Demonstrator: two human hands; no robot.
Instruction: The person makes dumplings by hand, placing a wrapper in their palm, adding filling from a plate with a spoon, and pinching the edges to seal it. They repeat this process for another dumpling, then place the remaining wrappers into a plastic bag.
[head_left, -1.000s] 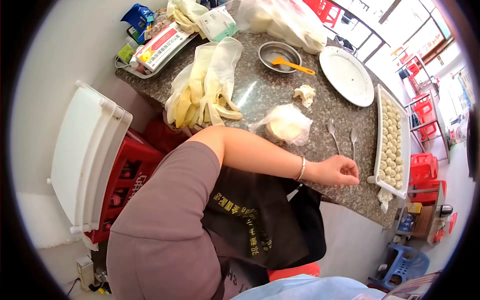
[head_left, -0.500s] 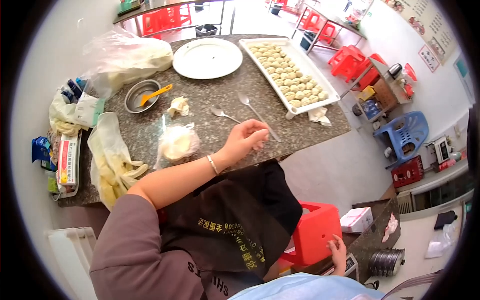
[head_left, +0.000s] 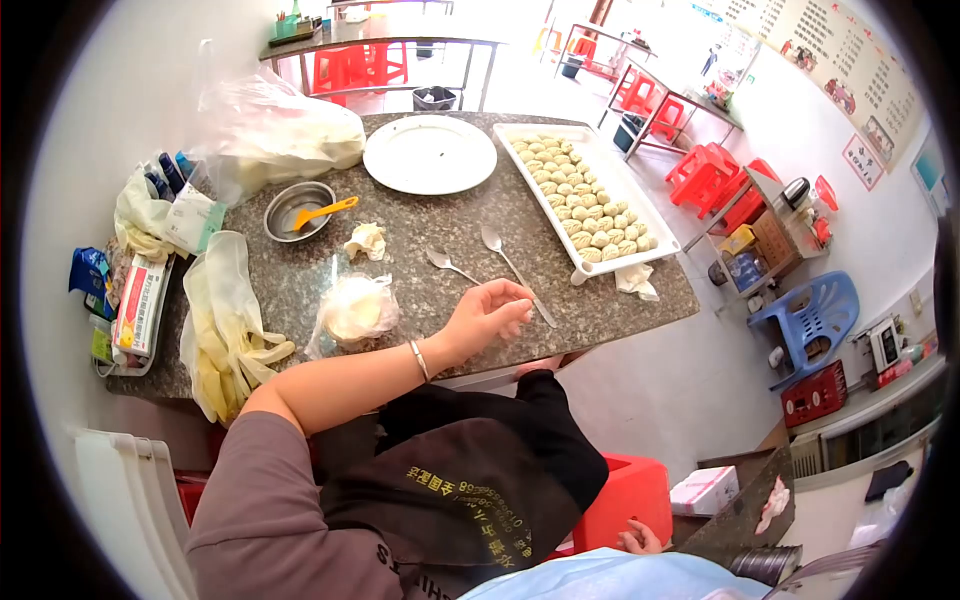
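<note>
My left hand [head_left: 483, 322], a bangle on its wrist, rests at the table's near edge with fingers loosely bent and nothing in them. Just beyond its fingertips lie a long spoon [head_left: 508, 262] and a shorter spoon [head_left: 450, 266]. Left of the wrist is a clear plastic bag with a pale lump of dough [head_left: 355, 308]. Low on the right, my right hand [head_left: 638, 538] shows only partly, its fingers apart beside a red plastic stool [head_left: 628, 500]; it appears to hold nothing.
A white tray [head_left: 655, 222] bears rows of greenish dumplings. Around the tabletop are a white plate [head_left: 430, 155], a metal bowl [head_left: 290, 228] with an orange-handled scraper, crumpled tissue [head_left: 367, 241], pale gloves [head_left: 225, 320] and a large plastic bag [head_left: 285, 130].
The view has shifted, so the table sits lower in it. My left hand stays by the spoons; my right hand has drawn in lower and closer to my body beside the stool.
</note>
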